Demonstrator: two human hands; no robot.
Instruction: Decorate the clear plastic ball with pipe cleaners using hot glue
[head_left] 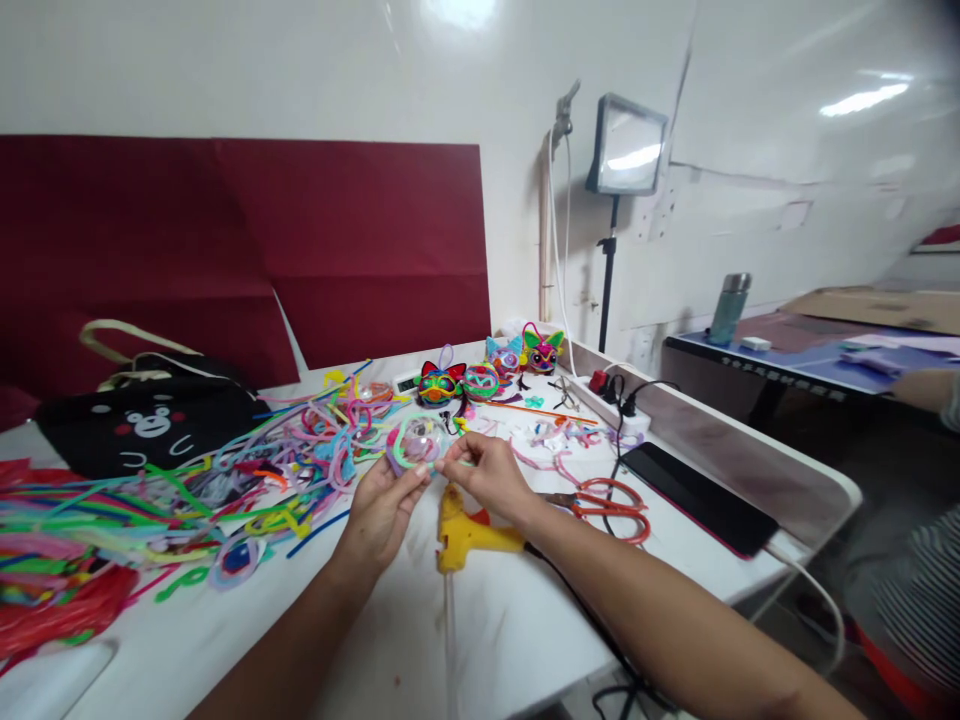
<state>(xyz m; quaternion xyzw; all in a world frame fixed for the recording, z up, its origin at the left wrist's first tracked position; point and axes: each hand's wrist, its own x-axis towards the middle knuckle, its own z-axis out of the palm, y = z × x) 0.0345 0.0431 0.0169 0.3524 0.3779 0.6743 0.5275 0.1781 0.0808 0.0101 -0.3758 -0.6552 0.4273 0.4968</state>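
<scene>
A clear round piece [421,440] ringed with green and purple pipe cleaner is held above the white table. My left hand [381,505] grips its lower left edge between thumb and fingers. With fingertips pinched at the ring's lower right, my right hand [487,470] holds a light-coloured strand of pipe cleaner. Just below the hands lies a yellow glue gun [472,538] with a glue stick in its back. Red-handled scissors [611,508] rest beside my right forearm.
Loose pipe cleaners [292,450] heap on the left, near a black bag [150,425]. Finished colourful masks [441,384] stand at the back. A phone [701,497] and power strip [611,405] are right. Another person's striped clothing [922,590] shows far right.
</scene>
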